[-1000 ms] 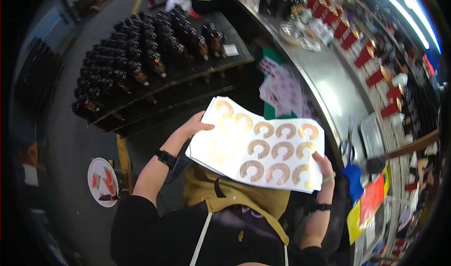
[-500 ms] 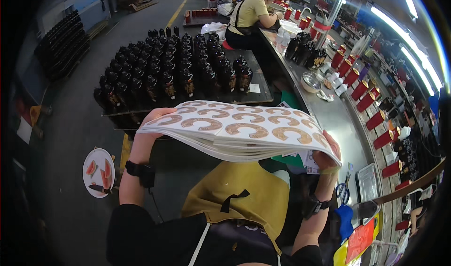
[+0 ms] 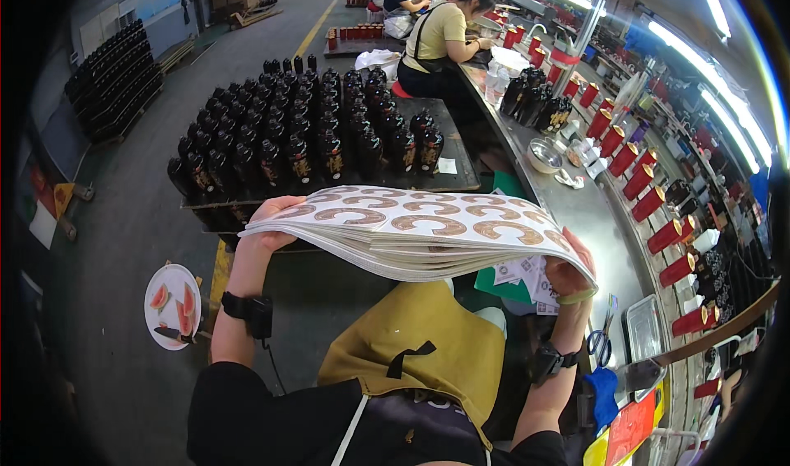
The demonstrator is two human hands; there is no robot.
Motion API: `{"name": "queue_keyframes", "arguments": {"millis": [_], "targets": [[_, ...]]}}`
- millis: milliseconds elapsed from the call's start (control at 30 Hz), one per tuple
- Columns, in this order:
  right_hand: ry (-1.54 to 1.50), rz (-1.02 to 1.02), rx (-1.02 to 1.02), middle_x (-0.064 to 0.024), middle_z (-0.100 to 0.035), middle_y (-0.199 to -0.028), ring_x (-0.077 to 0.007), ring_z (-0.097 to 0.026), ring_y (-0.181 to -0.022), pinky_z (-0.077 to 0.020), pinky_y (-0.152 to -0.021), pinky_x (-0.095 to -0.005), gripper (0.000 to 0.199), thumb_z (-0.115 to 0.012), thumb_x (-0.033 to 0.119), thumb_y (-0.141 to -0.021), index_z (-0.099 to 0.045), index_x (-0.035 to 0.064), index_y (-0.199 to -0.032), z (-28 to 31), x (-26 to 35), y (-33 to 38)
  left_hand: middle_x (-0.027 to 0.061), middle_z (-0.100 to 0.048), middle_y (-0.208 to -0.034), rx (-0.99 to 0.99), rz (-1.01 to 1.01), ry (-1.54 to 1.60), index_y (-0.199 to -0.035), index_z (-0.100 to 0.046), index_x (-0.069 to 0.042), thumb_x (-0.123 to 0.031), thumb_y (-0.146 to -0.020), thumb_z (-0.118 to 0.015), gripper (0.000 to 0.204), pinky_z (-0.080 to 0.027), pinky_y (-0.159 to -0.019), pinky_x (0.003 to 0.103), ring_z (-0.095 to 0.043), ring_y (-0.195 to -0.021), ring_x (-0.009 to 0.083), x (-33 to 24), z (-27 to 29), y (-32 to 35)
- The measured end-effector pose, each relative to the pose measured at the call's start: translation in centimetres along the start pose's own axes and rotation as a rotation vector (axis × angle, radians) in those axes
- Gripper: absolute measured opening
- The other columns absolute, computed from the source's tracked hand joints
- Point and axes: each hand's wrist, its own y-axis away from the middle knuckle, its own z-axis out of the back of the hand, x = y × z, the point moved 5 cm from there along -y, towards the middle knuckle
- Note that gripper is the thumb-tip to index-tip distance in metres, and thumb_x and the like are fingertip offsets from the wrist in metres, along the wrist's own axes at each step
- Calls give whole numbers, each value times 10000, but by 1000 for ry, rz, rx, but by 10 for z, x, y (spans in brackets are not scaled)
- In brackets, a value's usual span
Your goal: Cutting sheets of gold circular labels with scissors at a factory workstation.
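Between my two hands hangs a thick stack of white sticker sheets (image 3: 428, 223), printed with rows of brown C-shaped labels. My left hand (image 3: 276, 219) grips its left end, and my right hand (image 3: 569, 270) is closed round its right end. The stack sags in the middle, and its layered edges face me. Fingers under the sheets are partly hidden. Below the stack's right part, white printed cards (image 3: 527, 275) lie on a green surface (image 3: 492, 283).
Dark bottles (image 3: 296, 129) crowd a low platform ahead. A metal workbench (image 3: 605, 227) runs along my right, with a bowl (image 3: 545, 155), scissors (image 3: 601, 343) and a tray (image 3: 644, 326). Red cylinders (image 3: 648, 204) line a conveyor. Watermelon slices sit on a plate (image 3: 156, 334) at left. A co-worker (image 3: 444, 34) sits farther ahead.
The near edge of the stack has risen slightly, so its top looks flatter and more of the cards beneath shows. Both hands keep their hold; the surroundings have shifted slightly in view.
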Motion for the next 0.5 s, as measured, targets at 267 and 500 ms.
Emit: {"name": "queue_keyframes", "arguments": {"millis": [267, 500], "targets": [[37, 46, -24, -258, -659, -1000, -258, -697, -788, -611, -625, -293, 374, -369, 189, -1019, -490, -130, -1170, -1, 7, 16, 295, -639, -1031, -195, -47, -13, -1150, -488, 178, -107, -976, -390, 348, -616, -704, 373, -697, -840, 322, 11, -20, -5], [329, 250, -283, -245, -644, -1089, -239, -691, -865, -594, -698, -301, 435, -394, 252, -1019, -458, -107, -1256, 11, 20, 40, 235, -653, -1059, -154, -97, -350, -1187, -506, 158, -111, -956, -487, 354, -584, -772, 335, -689, -874, 236, 14, -25, -17]]}}
